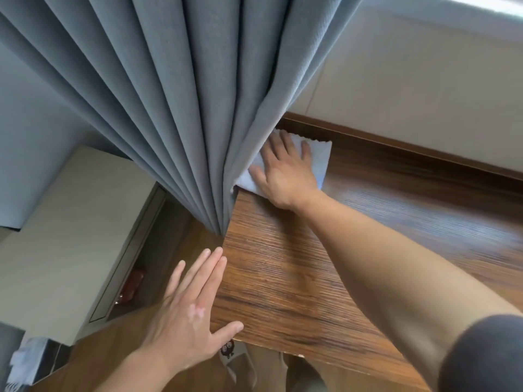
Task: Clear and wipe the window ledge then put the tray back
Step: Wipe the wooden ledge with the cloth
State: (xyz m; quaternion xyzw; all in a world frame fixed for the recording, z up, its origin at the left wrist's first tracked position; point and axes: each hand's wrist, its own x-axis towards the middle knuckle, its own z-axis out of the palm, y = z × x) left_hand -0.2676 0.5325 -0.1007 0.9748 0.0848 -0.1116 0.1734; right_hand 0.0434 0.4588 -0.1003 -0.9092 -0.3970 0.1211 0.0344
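Note:
The wooden window ledge runs from the lower middle to the right. My right hand lies flat with spread fingers on a pale blue cloth, pressing it onto the ledge's far left corner beside the curtain. My left hand is flat with straight fingers at the ledge's left edge, its thumb touching the near corner. No tray is in view.
A grey pleated curtain hangs over the ledge's left end and covers part of the cloth. A cream wall panel backs the ledge. Lower left is a pale cabinet with a red object in a gap beside it.

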